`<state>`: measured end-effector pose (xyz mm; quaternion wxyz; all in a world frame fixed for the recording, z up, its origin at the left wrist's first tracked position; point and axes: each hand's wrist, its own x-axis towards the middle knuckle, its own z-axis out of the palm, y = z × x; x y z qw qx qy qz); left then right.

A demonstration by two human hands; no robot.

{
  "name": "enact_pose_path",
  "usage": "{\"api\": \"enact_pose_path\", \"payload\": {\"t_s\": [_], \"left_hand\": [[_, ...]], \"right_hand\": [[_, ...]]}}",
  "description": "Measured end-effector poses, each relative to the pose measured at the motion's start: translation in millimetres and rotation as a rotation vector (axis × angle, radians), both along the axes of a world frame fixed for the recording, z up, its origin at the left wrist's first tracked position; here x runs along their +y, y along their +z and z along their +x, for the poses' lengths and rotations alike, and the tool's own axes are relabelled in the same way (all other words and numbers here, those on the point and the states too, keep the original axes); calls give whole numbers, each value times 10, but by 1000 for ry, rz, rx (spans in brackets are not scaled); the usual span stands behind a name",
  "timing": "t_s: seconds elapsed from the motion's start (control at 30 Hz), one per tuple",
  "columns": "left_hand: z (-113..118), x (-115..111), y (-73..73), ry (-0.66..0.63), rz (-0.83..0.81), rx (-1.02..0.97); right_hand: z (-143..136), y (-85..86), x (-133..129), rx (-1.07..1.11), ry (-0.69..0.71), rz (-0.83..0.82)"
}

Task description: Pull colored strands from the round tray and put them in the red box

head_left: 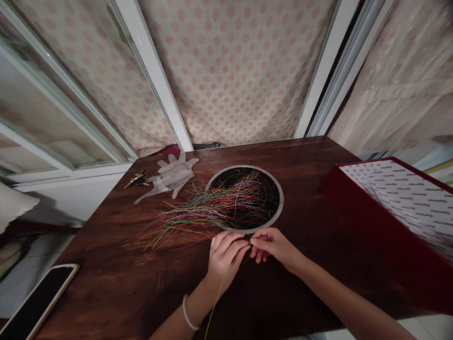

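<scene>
My left hand (226, 255) and my right hand (271, 245) meet fingertip to fingertip just in front of a round black tray (272, 208) with a grey rim. Both are closed in a pinch on a thin yellow wire (213, 309), which trails down past my left wrist toward the near table edge. Exactly how its end sits between the fingertips is too small to make out. A loose bundle of thin wires (201, 210) in red, green, yellow and white lies partly on the tray and spills left onto the table.
On the dark wooden table (116, 236), clear plastic gloves (175, 174) and keys (137, 179) lie at the back left. A phone (38, 302) is at the near left corner. A large red box (375, 236) with white printed lining stands at the right.
</scene>
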<state>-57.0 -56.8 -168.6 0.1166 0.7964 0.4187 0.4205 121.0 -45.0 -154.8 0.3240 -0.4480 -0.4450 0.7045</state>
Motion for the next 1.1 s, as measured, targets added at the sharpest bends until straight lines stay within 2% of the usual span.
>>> {"api": "enact_pose_path", "payload": {"t_s": [0.13,0.27,0.43,0.63,0.73,0.9,1.1], "left_hand": [[10,12,25,21,8,20],[35,13,45,3,-112,-93],[68,21,80,13,-566,-447],[70,63,89,-32,-906,-604],[59,78,106,-87,-1089,-705],[33,81,128,-181,-1304,-877],[-30,106,137,-334,-1577,-975]], "right_hand": [[2,-21,4,-5,9,34],[-6,-39,8,-29,1,94],[-27,-42,-16,-87,-44,214],[-45,-40,-61,-165,-113,376],[-33,-32,-85,-249,-121,557],[-6,-53,-115,-420,-134,1006],[4,-116,-108,-429,-187,1198]]}}
